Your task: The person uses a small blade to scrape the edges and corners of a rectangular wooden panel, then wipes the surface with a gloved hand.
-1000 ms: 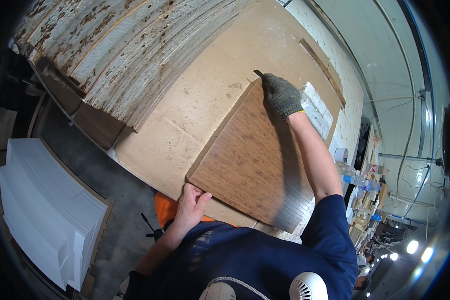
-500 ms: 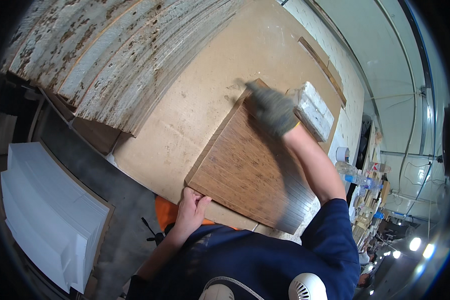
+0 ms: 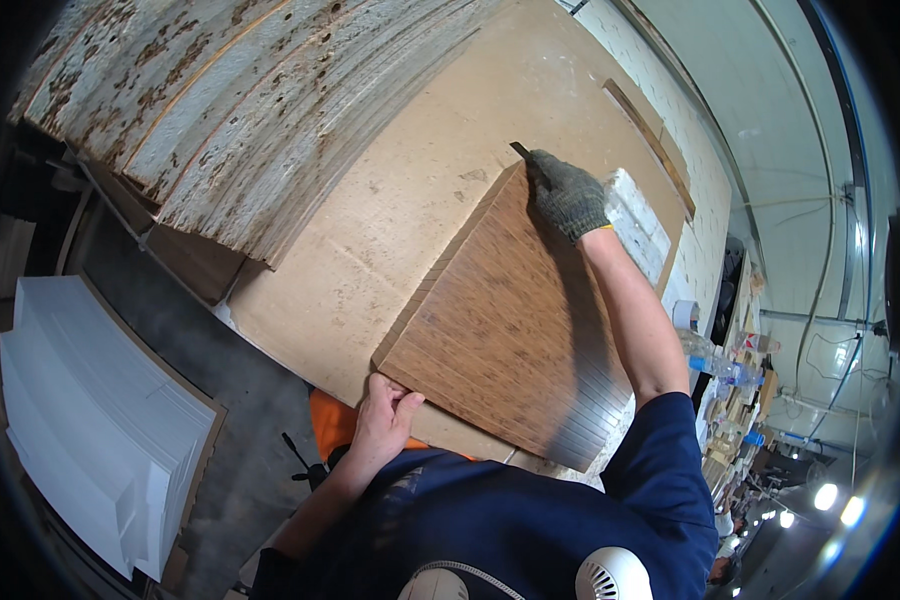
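Observation:
A brown wood-grain panel (image 3: 495, 330), with grooved lines along its right part, lies flat on the worktable. My left hand (image 3: 382, 412), bare, holds its near left corner, thumb over the edge and fingers bent against the side. At the panel's far corner is my right hand (image 3: 570, 195) in a grey knitted glove. It is closed around a thin, dark, flat tool (image 3: 518, 150), whose tip sticks out past the fingers; the rest is hidden in the glove, so its kind cannot be told.
Tall stacked boards (image 3: 260, 130) with stained, whitish faces stand at the far left. A white-wrapped block (image 3: 638, 225) and a wooden strip (image 3: 650, 145) lie right of my hand. White panels (image 3: 100, 420) are stacked at lower left. Plastic bottles (image 3: 720, 368) stand at right.
My right hand has moved slightly away and to the right with the dark tool, to just off the panel's far corner. My left hand stays at the near corner.

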Tool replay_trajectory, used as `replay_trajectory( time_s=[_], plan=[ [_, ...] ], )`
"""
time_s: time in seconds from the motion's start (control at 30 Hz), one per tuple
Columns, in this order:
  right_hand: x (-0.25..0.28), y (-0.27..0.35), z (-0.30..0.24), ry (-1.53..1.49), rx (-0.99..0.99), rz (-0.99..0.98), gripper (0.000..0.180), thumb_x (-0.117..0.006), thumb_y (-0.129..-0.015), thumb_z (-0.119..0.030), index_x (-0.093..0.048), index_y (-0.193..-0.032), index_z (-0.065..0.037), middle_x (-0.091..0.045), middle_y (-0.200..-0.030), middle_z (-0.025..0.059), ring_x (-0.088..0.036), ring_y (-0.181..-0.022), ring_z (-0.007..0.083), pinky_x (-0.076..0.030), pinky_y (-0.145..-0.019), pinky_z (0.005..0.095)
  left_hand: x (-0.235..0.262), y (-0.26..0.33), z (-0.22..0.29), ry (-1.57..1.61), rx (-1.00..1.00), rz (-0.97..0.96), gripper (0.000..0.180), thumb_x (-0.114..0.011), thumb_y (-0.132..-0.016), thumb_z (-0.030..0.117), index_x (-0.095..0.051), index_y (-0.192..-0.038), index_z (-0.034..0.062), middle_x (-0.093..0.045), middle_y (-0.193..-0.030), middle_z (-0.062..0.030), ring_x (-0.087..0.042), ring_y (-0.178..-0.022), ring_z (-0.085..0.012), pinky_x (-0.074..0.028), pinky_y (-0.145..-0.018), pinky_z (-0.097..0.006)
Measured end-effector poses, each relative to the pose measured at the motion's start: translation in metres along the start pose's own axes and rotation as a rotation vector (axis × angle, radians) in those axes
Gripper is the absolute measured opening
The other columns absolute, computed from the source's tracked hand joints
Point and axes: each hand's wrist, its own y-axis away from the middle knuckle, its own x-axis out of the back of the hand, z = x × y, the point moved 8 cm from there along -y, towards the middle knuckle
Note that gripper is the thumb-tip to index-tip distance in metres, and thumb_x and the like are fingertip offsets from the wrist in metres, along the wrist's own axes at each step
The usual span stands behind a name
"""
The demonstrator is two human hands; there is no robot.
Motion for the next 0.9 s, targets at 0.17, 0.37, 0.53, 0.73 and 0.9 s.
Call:
replay_trajectory(
  time_s=[0.17, 0.37, 0.53, 0.73, 0.9],
  plan=[
    [-0.002, -0.002, 0.003, -0.011, -0.062, -0.017, 0.03, -0.05, -0.089, -0.027, -0.06, -0.115, -0.016, -0.064, -0.102, 0.0162, -0.061, -0.094, 0.0369, -0.048, -0.081, 0.0456, -0.001, 0.0, 0.006, 0.016, -0.033, -0.003, 0.033, -0.061, -0.089, 0.016, -0.037, -0.1, -0.0031, -0.058, -0.088, -0.0172, -0.064, -0.081, -0.0252, -0.05, -0.071, -0.034],
    [-0.002, 0.0, 0.01, -0.183, -0.056, 0.116, 0.029, -0.051, -0.089, -0.026, -0.061, -0.113, -0.014, -0.064, -0.104, 0.0159, -0.06, -0.098, 0.0361, -0.048, -0.084, 0.0436, -0.001, -0.001, 0.006, 0.019, -0.042, -0.009, 0.032, -0.061, -0.089, 0.015, -0.037, -0.1, -0.0031, -0.058, -0.088, -0.0171, -0.063, -0.08, -0.024, -0.05, -0.07, -0.033],
    [-0.005, -0.003, 0.011, -0.136, -0.07, 0.069, 0.029, -0.052, -0.088, -0.024, -0.061, -0.114, -0.013, -0.064, -0.105, 0.0161, -0.06, -0.099, 0.0352, -0.048, -0.085, 0.0424, 0.0, -0.001, 0.017, 0.015, -0.028, -0.011, 0.031, -0.06, -0.089, 0.014, -0.037, -0.099, -0.0033, -0.059, -0.089, -0.0175, -0.063, -0.081, -0.0238, -0.05, -0.071, -0.033],
    [0.006, 0.002, -0.004, -0.131, -0.054, 0.047, 0.029, -0.054, -0.084, -0.019, -0.061, -0.112, -0.013, -0.065, -0.096, 0.0169, -0.062, -0.089, 0.0366, -0.05, -0.077, 0.0429, -0.001, -0.001, 0.015, 0.034, -0.004, -0.018, 0.031, -0.06, -0.089, 0.014, -0.037, -0.1, -0.0037, -0.059, -0.09, -0.0183, -0.063, -0.082, -0.025, -0.05, -0.073, -0.034],
    [-0.006, 0.098, -0.137, -0.01, 0.851, -0.288, 0.038, -0.056, -0.075, -0.013, -0.062, -0.113, -0.019, -0.065, -0.078, 0.01, -0.065, -0.074, 0.0294, -0.053, -0.063, 0.0393, 0.001, -0.002, 0.012, 0.014, 0.002, -0.015, 0.032, -0.061, -0.089, 0.014, -0.037, -0.101, -0.0038, -0.059, -0.09, -0.0183, -0.063, -0.083, -0.0249, -0.05, -0.074, -0.035]
  ],
)
